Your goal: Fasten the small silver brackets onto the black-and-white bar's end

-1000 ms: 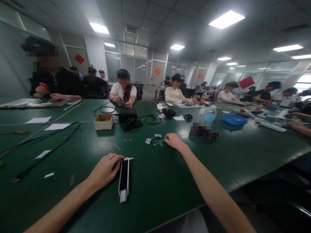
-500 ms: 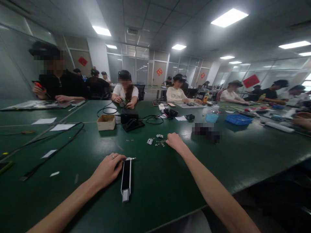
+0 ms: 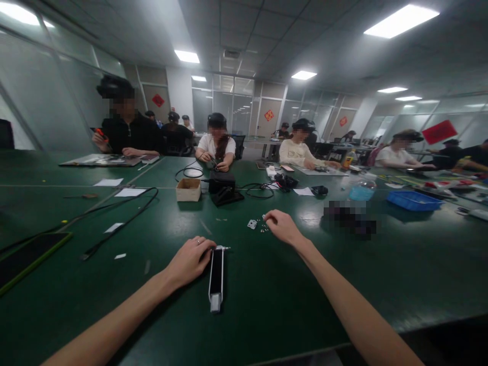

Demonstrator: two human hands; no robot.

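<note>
My left hand is closed at the far end of a long, narrow white-framed piece with a black middle. A thin silver rod sticks out to the right there, and a pale block sits at the near end. Ahead and to the right, my right hand reaches down with curled fingers over small metal pieces. Its fingertips are pinched, and whatever they hold is hidden. Just left of it lies a flat metal plate with holes.
Across the green table stand a cardboard box and a black device with cables. A blue tray and a blurred dark object are on the right. A black cable runs at left. Several people sit opposite.
The view has turned left, so everything appears shifted right. My right hand has moved left over the small metal pieces, covering more of them. My left hand stays at the white-framed piece.
</note>
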